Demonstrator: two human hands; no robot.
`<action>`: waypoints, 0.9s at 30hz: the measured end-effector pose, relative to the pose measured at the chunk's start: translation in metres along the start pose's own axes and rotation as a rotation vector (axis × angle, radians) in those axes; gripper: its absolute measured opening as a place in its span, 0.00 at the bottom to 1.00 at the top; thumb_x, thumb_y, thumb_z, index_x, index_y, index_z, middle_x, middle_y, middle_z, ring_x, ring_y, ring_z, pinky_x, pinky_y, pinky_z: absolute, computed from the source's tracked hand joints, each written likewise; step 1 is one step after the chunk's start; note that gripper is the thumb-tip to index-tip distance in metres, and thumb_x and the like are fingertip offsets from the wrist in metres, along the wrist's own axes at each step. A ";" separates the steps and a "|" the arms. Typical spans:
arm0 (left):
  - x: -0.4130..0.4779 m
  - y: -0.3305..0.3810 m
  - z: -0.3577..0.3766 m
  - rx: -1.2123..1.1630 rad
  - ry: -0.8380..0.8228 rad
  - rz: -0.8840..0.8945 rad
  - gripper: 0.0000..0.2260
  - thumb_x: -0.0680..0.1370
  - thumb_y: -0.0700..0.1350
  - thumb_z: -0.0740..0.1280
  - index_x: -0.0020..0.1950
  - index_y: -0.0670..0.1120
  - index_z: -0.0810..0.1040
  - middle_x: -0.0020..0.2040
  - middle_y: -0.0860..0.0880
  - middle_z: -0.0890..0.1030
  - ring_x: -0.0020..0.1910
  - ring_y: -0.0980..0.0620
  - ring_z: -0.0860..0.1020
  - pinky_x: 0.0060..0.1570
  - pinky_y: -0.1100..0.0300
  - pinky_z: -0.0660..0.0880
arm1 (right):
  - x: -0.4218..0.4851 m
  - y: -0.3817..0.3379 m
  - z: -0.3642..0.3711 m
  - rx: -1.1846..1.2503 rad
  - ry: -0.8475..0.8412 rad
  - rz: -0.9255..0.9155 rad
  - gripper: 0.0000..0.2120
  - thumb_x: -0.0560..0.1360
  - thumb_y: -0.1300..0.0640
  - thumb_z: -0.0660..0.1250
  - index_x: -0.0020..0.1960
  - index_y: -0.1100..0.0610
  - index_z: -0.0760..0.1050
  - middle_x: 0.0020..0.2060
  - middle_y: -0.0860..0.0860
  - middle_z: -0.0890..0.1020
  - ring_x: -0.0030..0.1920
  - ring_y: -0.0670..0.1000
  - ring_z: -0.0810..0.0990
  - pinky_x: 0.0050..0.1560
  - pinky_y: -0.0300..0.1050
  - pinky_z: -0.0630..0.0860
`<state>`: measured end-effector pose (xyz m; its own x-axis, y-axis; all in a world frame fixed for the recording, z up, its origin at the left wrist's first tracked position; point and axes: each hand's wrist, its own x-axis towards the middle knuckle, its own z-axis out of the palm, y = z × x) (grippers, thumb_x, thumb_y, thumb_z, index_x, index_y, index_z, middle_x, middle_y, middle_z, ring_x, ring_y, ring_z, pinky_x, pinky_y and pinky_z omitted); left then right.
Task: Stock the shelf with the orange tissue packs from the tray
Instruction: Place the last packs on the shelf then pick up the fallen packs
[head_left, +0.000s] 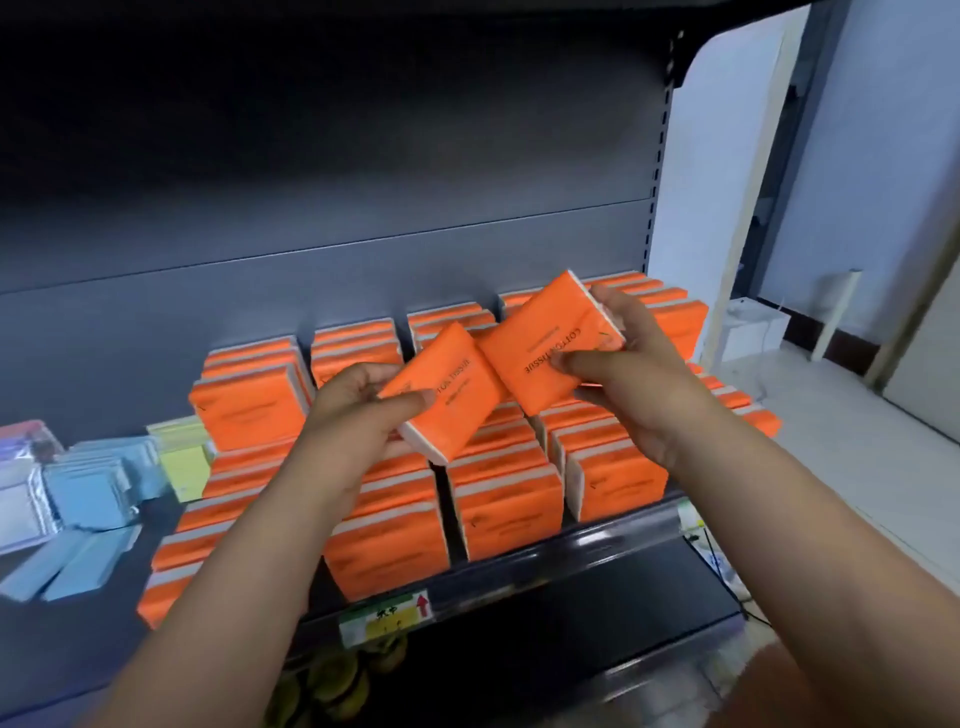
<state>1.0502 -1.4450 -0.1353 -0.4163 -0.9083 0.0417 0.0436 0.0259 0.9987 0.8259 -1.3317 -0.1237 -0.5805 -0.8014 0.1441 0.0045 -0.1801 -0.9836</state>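
Orange tissue packs (514, 499) stood in rows on the shelf (597, 545). Above them the left hand (358, 410) pinched the left pack (447, 389) between thumb and fingers; the right hand (639, 374) clasped the right pack (550, 348) — corners meeting. Best, I judged, to part them and slot each upright, square to its row — no tray showed.
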 end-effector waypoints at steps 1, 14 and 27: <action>0.002 -0.004 -0.005 -0.012 0.014 -0.006 0.13 0.76 0.35 0.73 0.59 0.44 0.80 0.53 0.46 0.86 0.47 0.47 0.86 0.36 0.57 0.82 | 0.009 0.003 0.008 -0.012 0.011 -0.007 0.43 0.59 0.64 0.80 0.69 0.43 0.70 0.62 0.56 0.80 0.55 0.55 0.85 0.40 0.46 0.83; 0.038 -0.018 -0.046 -0.151 0.139 -0.046 0.11 0.77 0.36 0.72 0.58 0.46 0.83 0.52 0.47 0.87 0.52 0.45 0.86 0.47 0.50 0.83 | 0.080 0.015 0.032 -0.371 0.206 -0.176 0.28 0.54 0.52 0.77 0.53 0.46 0.78 0.48 0.45 0.87 0.47 0.50 0.87 0.53 0.60 0.83; 0.051 -0.026 -0.050 -0.338 0.207 0.007 0.08 0.81 0.41 0.69 0.59 0.44 0.80 0.57 0.45 0.86 0.58 0.44 0.84 0.60 0.42 0.79 | 0.096 0.045 0.067 -1.015 -0.214 -0.602 0.30 0.63 0.71 0.70 0.64 0.54 0.81 0.55 0.49 0.80 0.58 0.51 0.78 0.60 0.38 0.71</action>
<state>1.0733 -1.5128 -0.1602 -0.2242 -0.9745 0.0070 0.3568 -0.0754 0.9311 0.8252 -1.4551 -0.1472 -0.1217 -0.8389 0.5306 -0.9212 -0.1036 -0.3750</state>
